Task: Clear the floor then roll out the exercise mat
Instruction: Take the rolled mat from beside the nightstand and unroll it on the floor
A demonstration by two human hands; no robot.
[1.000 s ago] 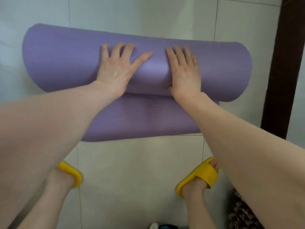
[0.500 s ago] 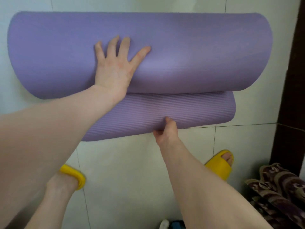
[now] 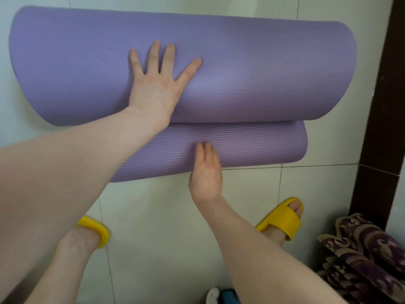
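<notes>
A purple exercise mat lies rolled on the pale tiled floor ahead of me. A short ribbed strip of it is unrolled toward me. My left hand rests flat on top of the roll, fingers spread. My right hand lies flat on the near edge of the unrolled strip, fingers together on the ribbed surface and heel over the floor. Neither hand grips the mat.
My feet in yellow slippers stand on the tiles just behind the mat's edge. A folded purple patterned cloth lies at the lower right beside a dark door frame. Small white and blue items sit at the bottom edge.
My right hand left the top of the roll, dropped to the near edge of the unrolled strip, and now lies flat on it. The left hand stayed on the roll.
</notes>
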